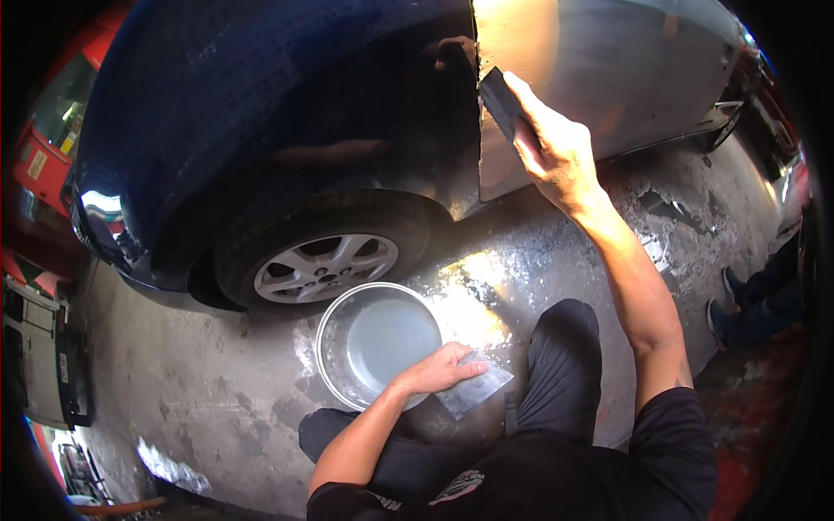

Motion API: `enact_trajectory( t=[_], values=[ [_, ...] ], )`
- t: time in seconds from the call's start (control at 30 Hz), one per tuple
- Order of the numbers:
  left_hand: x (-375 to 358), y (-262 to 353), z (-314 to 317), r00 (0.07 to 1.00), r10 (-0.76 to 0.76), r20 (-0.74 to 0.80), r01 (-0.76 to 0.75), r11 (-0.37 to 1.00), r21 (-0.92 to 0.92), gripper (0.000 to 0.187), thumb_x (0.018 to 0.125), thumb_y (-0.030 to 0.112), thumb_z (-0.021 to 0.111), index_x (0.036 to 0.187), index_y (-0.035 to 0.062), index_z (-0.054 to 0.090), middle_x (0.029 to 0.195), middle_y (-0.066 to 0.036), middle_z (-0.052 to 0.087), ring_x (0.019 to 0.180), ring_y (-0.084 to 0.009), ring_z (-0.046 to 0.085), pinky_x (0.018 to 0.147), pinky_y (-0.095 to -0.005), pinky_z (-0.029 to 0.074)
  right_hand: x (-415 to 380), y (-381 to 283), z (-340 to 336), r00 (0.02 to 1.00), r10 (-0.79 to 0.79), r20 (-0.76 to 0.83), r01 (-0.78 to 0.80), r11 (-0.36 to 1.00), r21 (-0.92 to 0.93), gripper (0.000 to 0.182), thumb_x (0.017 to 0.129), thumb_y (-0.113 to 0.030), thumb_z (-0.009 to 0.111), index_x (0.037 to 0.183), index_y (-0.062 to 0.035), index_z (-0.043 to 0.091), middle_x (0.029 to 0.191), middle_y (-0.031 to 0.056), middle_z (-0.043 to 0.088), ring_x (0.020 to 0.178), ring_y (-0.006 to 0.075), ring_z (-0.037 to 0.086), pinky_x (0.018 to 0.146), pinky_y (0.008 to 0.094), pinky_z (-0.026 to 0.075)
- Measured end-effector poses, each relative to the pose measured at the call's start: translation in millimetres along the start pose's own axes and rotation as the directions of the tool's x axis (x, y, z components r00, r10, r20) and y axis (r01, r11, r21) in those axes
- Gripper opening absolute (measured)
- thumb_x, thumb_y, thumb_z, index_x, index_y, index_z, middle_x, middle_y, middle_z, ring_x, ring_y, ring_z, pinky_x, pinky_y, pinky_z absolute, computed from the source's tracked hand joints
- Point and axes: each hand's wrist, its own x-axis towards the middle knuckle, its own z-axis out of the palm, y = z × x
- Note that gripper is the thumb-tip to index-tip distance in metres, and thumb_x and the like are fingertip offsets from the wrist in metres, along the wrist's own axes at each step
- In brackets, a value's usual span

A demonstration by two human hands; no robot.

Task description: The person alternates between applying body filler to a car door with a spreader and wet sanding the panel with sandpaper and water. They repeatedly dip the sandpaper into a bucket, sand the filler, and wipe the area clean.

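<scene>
My right hand (557, 154) is wrapped round a dark sanding block (501, 102), held against the car door (608, 82) near its front edge. A tan, glossy patch (517, 39) shows on the door just above the block. My left hand (437, 371) pinches a grey, wet-looking sheet of sandpaper (476, 387) at the rim of a bucket (323, 343). Cloudy grey water (395, 340) lies in the bucket. The sheet hangs just outside the rim, over the floor by my knees.
A dark blue fender (287, 104) and a wheel with a silver rim (327, 267) stand in front of me. The concrete floor (208, 373) is wet and stained. At the right edge are another person's legs and shoes (725, 317). Red vehicles (52, 156) stand at the left.
</scene>
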Motion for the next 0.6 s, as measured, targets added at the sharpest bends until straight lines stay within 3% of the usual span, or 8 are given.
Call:
enact_trajectory(
  t=[0.17,0.27,0.6],
  values=[
    [-1.5,1.5,2.6,1.000,0.011,-0.007,-0.012,0.999,-0.044,0.039,0.105,0.030,0.068,0.119,-0.0064,0.071,0.093,-0.004,0.073,0.084,-0.0063,0.058,0.072,-0.0298,0.050,-8.0,1.4,3.9,1.000,0.023,0.022,-0.023,1.000,0.002,0.067,0.085,0.012,0.068,0.148,-0.0074,0.059,0.109,0.0202,0.075,0.086,0.0334,0.076,0.081,0.0337,0.059],
    [-0.9,0.6,1.5,1.000,-0.002,0.009,0.002,0.999,-0.050,0.038,0.105,0.030,0.068,0.120,-0.0054,0.071,0.095,-0.003,0.074,0.085,-0.0061,0.059,0.073,-0.0292,0.051,-9.6,0.9,3.9,1.000,-0.005,0.020,0.006,1.000,-0.014,0.068,0.084,0.006,0.071,0.148,-0.0095,0.057,0.105,0.0171,0.074,0.086,0.0328,0.074,0.079,0.0378,0.061],
    [-4.0,15.0,1.6,1.000,-0.012,0.021,0.014,0.991,-0.130,0.034,0.106,0.030,0.067,0.117,-0.0024,0.073,0.091,0.004,0.070,0.083,-0.0026,0.056,0.071,-0.0258,0.049,-26.9,5.6,7.0,0.998,0.002,0.059,0.000,1.000,-0.024,0.073,0.081,0.006,0.071,0.151,-0.0105,0.055,0.101,0.0150,0.073,0.081,0.0318,0.072,0.075,0.0385,0.060]
  ],
)
